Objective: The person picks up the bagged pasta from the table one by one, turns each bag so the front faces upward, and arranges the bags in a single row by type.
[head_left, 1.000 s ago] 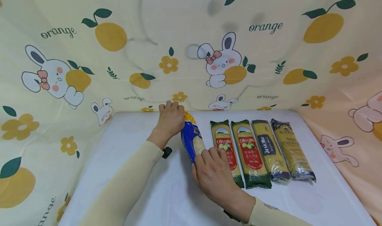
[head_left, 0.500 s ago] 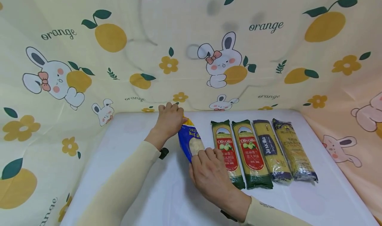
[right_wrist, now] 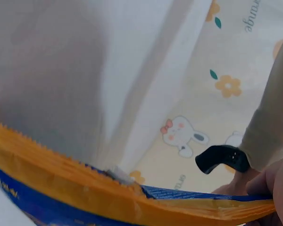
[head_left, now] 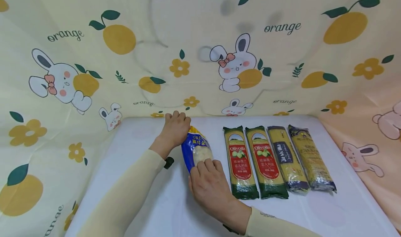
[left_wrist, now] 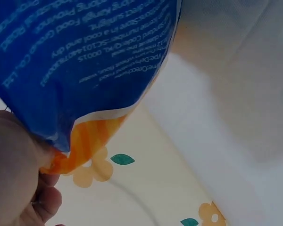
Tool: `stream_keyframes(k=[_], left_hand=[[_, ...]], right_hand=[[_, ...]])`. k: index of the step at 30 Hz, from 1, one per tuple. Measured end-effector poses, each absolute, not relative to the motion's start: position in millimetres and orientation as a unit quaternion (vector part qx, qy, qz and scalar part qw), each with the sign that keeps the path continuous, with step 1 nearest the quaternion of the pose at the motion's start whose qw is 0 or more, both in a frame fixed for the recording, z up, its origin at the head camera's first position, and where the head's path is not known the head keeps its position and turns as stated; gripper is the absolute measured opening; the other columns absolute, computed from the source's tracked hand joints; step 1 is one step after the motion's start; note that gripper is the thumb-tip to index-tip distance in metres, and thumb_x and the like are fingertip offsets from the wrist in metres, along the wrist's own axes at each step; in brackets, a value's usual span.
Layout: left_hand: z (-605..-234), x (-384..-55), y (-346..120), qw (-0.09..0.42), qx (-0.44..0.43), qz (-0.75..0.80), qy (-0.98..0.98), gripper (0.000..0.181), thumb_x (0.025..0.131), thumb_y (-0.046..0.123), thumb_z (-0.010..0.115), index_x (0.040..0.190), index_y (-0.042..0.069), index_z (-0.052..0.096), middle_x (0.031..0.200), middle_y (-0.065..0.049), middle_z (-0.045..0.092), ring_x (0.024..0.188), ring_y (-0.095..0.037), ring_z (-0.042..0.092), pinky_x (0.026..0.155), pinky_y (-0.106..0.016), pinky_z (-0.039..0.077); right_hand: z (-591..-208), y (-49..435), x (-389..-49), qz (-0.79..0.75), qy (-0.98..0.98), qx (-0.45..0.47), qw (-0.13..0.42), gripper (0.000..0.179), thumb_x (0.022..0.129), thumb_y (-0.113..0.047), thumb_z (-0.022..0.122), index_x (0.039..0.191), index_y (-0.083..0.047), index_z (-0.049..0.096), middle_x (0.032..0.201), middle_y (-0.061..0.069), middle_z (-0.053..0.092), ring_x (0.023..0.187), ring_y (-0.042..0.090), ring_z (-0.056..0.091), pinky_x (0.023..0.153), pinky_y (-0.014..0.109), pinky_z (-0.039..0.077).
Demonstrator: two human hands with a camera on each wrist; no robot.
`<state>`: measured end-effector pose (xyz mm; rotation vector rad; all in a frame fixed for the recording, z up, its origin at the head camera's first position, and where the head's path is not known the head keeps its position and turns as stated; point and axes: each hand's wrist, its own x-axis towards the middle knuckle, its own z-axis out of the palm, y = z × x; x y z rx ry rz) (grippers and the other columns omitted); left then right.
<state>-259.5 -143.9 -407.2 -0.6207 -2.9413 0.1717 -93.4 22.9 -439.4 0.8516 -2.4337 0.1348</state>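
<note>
A blue and yellow bag of pasta [head_left: 198, 147] hangs between my two hands, tilted over the white table. My left hand [head_left: 176, 129] grips its yellow top corner. My right hand [head_left: 210, 185] holds the lower end, knuckles up. In the left wrist view, the bag's printed blue back [left_wrist: 99, 61] fills the upper left, its orange corner bunched in the fingers. The right wrist view has the orange serrated seam [right_wrist: 75, 176] running across the bottom to the right hand's fingers [right_wrist: 280, 186].
Right of the hands, two red-labelled green spaghetti packs [head_left: 240, 162] [head_left: 266, 162], a Jaskilia pack [head_left: 287, 158] and another yellow pasta pack [head_left: 311, 158] lie in a row on the white table [head_left: 332, 209]. A patterned cloth [head_left: 194, 38] rises behind and at both sides.
Both hands have shifted left with the pasta bag, and its front now faces up more. The nearest spaghetti pack, partly covered by the right hand before, shows whole.
</note>
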Motion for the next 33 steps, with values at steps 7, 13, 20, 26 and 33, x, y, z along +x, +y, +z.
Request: stream_keyframes(k=[7,13,20,26,33], left_hand=[[-407,-258,-146,0.058,-0.202,0.062,-0.976,0.028,0.111,0.032,0.055,0.122,0.008,0.065,0.114,-0.009,0.062,0.114,-0.032,0.051,0.098,-0.054,0.039],[-408,-259,-153,0.041,-0.203,0.052,-0.977,0.026,0.110,0.028,0.056,0.124,0.008,0.066,0.114,-0.008,0.062,0.115,-0.032,0.049,0.102,-0.057,0.037],[-414,-254,-183,0.023,-0.189,0.044,-0.981,0.019,0.107,0.022,0.062,0.118,0.010,0.072,0.109,-0.007,0.065,0.109,-0.032,0.049,0.099,-0.057,0.035],[-422,-251,-204,0.006,-0.182,0.068,-0.981,0.013,0.104,0.020,0.066,0.108,0.012,0.074,0.100,-0.004,0.064,0.100,-0.032,0.048,0.090,-0.057,0.036],[-438,-249,-215,-0.008,-0.162,0.064,-0.985,0.015,0.105,0.019,0.064,0.112,0.010,0.073,0.099,-0.007,0.064,0.099,-0.032,0.048,0.089,-0.056,0.036]], right_hand=[[-441,19,-89,0.052,-0.913,0.318,0.249,0.034,0.104,-0.041,0.055,0.085,-0.014,0.059,0.079,0.002,0.056,0.082,0.026,0.053,0.083,0.045,0.046],[-447,40,-91,0.104,-0.916,0.296,0.250,0.036,0.108,-0.040,0.050,0.085,-0.014,0.059,0.081,0.002,0.056,0.087,0.026,0.053,0.084,0.046,0.044],[-483,72,-108,0.047,-0.963,0.208,0.167,0.041,0.099,-0.044,0.073,0.081,-0.010,0.059,0.077,0.003,0.050,0.082,0.025,0.048,0.079,0.045,0.041],[-506,70,-112,0.033,-0.974,0.210,0.078,0.042,0.094,-0.048,0.077,0.082,-0.009,0.067,0.075,0.001,0.053,0.079,0.022,0.047,0.075,0.041,0.040],[-506,60,-122,0.073,-0.965,0.244,0.062,0.022,0.099,-0.032,0.074,0.092,-0.012,0.069,0.079,-0.003,0.056,0.081,0.019,0.049,0.076,0.038,0.040]])
